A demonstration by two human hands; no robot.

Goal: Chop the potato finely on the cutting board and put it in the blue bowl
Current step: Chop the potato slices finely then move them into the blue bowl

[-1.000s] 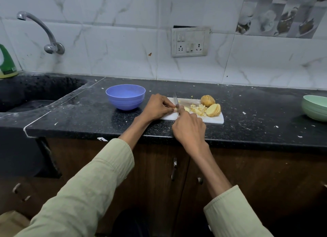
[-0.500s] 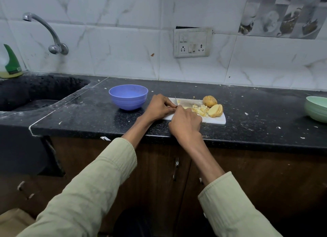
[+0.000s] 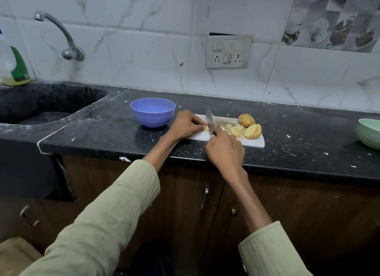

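Head view: right hand (image 3: 225, 147) grips knife (image 3: 209, 119).

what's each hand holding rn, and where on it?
Right hand grips the knife by its handle, blade over the cutting board. Left hand pinches a small potato piece at its fingertips.

We are in a home kitchen: a black stone counter (image 3: 107, 131) with a sunken sink (image 3: 41, 107), a wall tap (image 3: 65, 39), marble-look tiles (image 3: 144, 49), a socket plate (image 3: 228, 52) and wooden cupboard doors (image 3: 185, 203) below.
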